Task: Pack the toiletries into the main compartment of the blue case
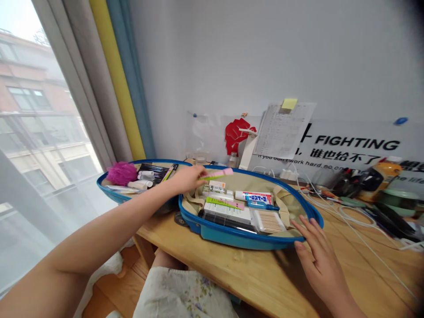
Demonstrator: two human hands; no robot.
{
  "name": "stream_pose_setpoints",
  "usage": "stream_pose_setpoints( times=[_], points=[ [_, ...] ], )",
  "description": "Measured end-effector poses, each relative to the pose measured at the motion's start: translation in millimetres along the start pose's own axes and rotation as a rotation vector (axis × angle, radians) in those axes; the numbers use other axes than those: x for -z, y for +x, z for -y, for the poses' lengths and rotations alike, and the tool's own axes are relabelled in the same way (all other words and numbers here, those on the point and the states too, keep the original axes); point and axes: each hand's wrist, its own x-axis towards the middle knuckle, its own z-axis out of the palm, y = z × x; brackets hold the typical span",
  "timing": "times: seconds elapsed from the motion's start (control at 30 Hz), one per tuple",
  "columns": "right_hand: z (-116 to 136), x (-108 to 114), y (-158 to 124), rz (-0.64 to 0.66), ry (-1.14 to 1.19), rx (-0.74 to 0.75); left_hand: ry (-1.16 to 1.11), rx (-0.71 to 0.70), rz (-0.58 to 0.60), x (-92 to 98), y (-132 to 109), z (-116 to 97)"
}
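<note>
A small blue suitcase [232, 237] lies open on the wooden desk [238, 274], both halves filled with toiletries. My left hand [186, 177] reaches over the hinge between the halves and pinches a slim green and pink tube [219, 174] above the near half. That half holds a toothpaste tube [253, 197], a white box [227, 211], a pack of cotton swabs [269, 221] and small bottles. My right hand [318, 256] rests flat on the desk with fingers spread, fingertips touching the suitcase's right rim.
The far half [114, 191] holds a pink bath sponge [121, 173] and small tubes. White cables [351, 221], an orange bottle [386, 173] and a green lidded bowl [399, 198] crowd the desk's right. Papers [283, 130] hang on the wall. A window and curtains stand left.
</note>
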Motion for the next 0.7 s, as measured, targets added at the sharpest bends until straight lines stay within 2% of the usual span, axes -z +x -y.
stream_pose_setpoints(
  times=[0.1,0.2,0.37,0.7],
  points=[
    [0,-1,0,-0.007,0.005,-0.005,0.119,-0.186,0.118,-19.5,-1,-37],
    [1,-1,0,-0.018,0.012,-0.007,0.219,-0.265,0.181,-40.4,1,-53],
    [4,0,1,-0.016,0.009,-0.009,0.234,-0.272,0.260,-57.1,4,-56],
    [3,0,-1,0.009,0.021,-0.063,0.198,-0.220,0.311,-61.0,1,-57]
  ],
)
